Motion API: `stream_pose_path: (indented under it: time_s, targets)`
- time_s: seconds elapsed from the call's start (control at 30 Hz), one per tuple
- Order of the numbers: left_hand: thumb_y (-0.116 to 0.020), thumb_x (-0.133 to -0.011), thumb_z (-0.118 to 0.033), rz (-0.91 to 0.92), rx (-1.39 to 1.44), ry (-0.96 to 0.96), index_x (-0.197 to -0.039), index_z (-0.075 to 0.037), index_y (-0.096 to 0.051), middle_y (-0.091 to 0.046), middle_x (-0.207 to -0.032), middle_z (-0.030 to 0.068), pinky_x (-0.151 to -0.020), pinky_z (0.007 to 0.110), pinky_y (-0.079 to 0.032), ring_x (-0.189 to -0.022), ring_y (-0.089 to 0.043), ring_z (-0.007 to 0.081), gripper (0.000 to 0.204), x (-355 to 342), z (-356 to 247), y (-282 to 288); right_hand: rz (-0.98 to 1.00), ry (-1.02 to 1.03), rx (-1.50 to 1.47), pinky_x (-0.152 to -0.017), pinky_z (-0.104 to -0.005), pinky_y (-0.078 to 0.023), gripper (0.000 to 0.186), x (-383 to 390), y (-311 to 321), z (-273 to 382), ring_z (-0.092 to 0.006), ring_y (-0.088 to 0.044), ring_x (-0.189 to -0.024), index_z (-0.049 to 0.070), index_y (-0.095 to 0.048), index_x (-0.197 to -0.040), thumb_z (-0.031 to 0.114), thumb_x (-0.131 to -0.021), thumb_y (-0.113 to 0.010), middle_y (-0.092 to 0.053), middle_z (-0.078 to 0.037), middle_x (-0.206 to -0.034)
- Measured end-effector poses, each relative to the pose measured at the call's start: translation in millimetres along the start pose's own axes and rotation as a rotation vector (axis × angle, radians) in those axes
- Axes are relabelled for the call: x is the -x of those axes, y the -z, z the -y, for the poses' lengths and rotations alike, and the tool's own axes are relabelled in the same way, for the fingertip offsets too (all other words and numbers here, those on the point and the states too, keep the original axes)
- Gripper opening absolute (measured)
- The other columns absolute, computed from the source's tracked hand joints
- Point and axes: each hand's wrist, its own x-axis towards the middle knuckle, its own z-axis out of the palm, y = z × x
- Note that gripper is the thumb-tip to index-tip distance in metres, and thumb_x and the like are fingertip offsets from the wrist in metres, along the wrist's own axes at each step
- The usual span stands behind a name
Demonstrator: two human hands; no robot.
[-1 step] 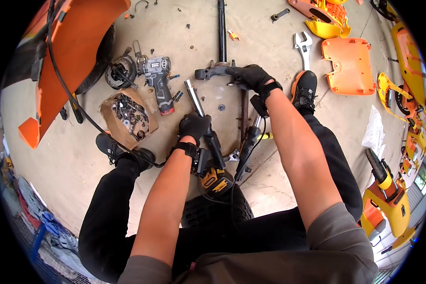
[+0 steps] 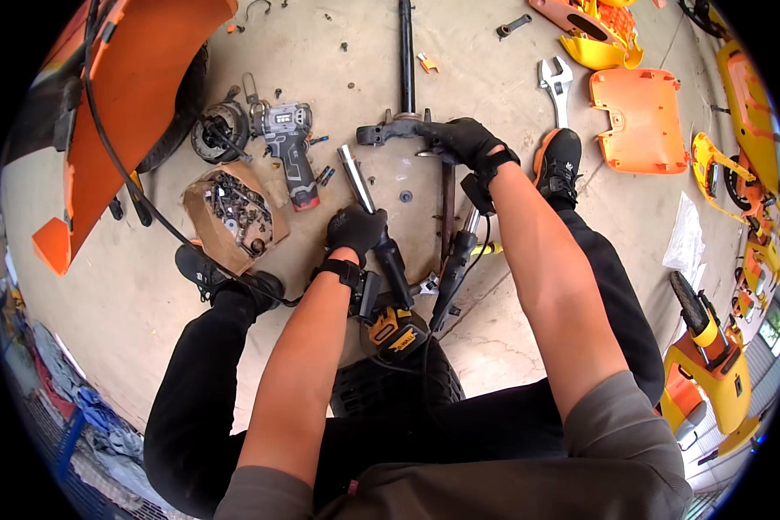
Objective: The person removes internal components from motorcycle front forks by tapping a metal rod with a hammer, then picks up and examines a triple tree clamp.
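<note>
My left hand, in a black glove, is closed round a fork leg with a silver tube and black lower part. My gloved right hand is closed on a black fork crown, from which a long black steerer tube extends away from me. A second fork leg lies just below my right wrist, beside a rusty bar. A yellow-and-black power tool is below my left hand, and a small washer lies between my hands.
A grey impact driver, wheel hub and cardboard box of bolts sit left. An adjustable wrench, orange panel and yellow-orange vehicle parts are right. A large orange fairing stands upper left.
</note>
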Motion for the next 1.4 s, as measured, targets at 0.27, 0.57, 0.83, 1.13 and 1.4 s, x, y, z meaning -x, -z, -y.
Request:
stream_pose_path:
  time_s: [0.27,0.57,0.83,1.13,1.4]
  targets:
    - [-0.064,-0.091,-0.054,0.12,1.105,-0.076,-0.118,-0.001,-0.064,-0.067,-0.108,0.0167,-0.088,0.047,-0.057,-0.099,-0.069,0.0327,0.059,-2,-35,49,0.008,0.049,0.104,-0.051,-0.0265,-0.047,0.051,62,17,18,-0.0109,-0.059,-0.058,0.002,-0.072,-0.086,0.053,-0.082,-0.072,-0.063,-0.004,-0.068]
    - [-0.053,-0.1,-0.039,0.345,1.453,-0.142,-0.118,0.001,-0.055,-0.063,-0.11,0.0188,-0.078,0.045,-0.064,-0.089,-0.07,0.0314,0.044,44,-45,54,0.04,0.054,-0.072,-0.05,-0.0261,-0.049,0.038,145,-7,8,-0.011,-0.061,-0.056,0.004,-0.073,-0.09,0.042,-0.09,-0.07,-0.065,-0.004,-0.07]
    - [-0.037,-0.1,-0.065,0.576,0.992,-0.479,-0.11,0.001,-0.064,-0.071,-0.091,0.0202,-0.052,0.032,-0.055,-0.062,-0.068,0.0243,0.072,175,-84,137,-0.061,0.227,0.052,-0.045,-0.0253,-0.043,0.045,297,20,103,-0.0095,-0.055,-0.05,0.001,-0.071,-0.082,0.045,-0.09,-0.066,-0.061,-0.004,-0.061]
    - [-0.043,-0.108,-0.032,0.389,1.011,-0.96,-0.124,0.003,-0.056,-0.068,-0.099,0.0143,-0.062,0.023,-0.051,-0.077,-0.064,0.0151,0.04,313,-87,143,-0.193,0.864,-0.225,-0.072,-0.0249,-0.053,0.051,420,15,109,-0.0108,-0.064,-0.081,-0.003,-0.054,-0.13,0.018,-0.089,-0.075,-0.064,-0.006,-0.097]
    - [-0.047,-0.107,-0.028,0.037,0.987,-1.043,-0.13,0.003,-0.051,-0.062,-0.094,0.0055,-0.066,0.024,-0.051,-0.076,-0.063,0.0115,0.039,360,-92,136,0.2,0.843,-0.855,-0.066,-0.0218,-0.048,0.047,388,-4,126,-0.012,-0.059,-0.075,0.004,-0.059,-0.118,0.046,-0.106,-0.042,-0.061,-0.004,-0.091]
